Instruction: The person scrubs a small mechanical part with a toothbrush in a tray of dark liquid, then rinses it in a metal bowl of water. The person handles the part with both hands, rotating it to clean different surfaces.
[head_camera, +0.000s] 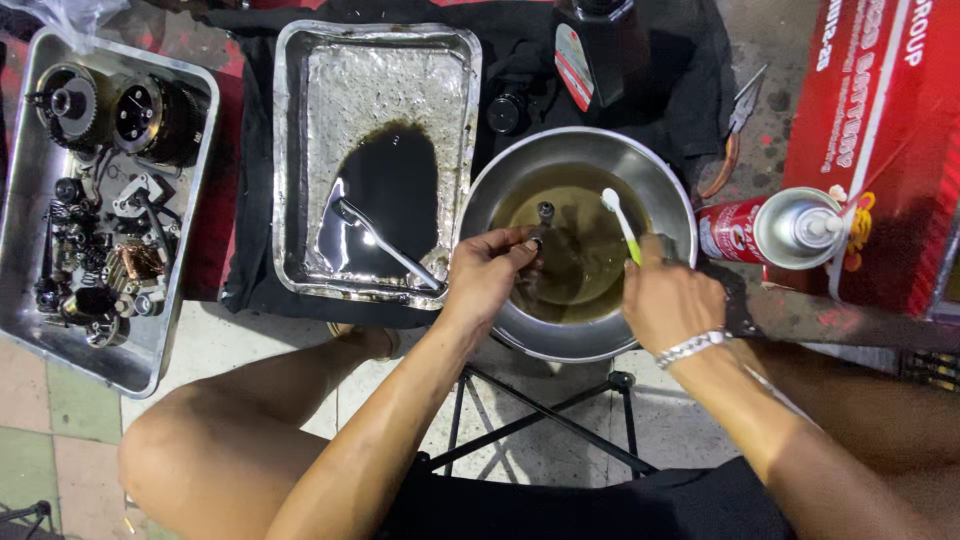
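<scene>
Left hand (487, 272) pinches a small dark part (540, 240) over the bowl (670, 190), so drips fall into the murky liquid. Right hand (668, 300) is closed around a toothbrush (620, 225), bristles toward the part. Oily tray (290, 150) lies left of the left hand; spray can (770, 230) right of the right hand.

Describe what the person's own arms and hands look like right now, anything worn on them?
Both forearms are bare, no sleeves and no gloves. The right hand has a silver chain bracelet around the wrist. The left hand wears nothing visible: no ring, watch or band. Both hands look smudged with dark grime around the fingers.
</scene>
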